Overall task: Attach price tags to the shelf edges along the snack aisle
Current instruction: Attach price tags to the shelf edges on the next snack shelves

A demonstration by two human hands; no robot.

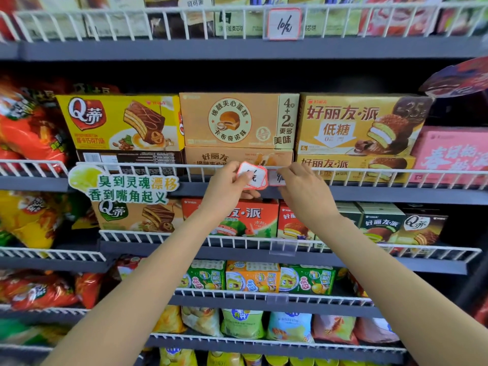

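Price tags (252, 175) pinched by left hand (229, 180), right hand (298, 180) fitting another tag (276, 178)

The right hand (301, 188) hides most of the second price tag (276, 178).

I see white price tags (253, 175) edged in red, marked with black handwriting. The shelf edges (369, 194) are dark grey, their wire rails (369, 178) white. On the left a yellow box (120, 122) shows brown cake; on the right sits a pink box (451, 154). The green-lettered sign (124, 186) is pale.
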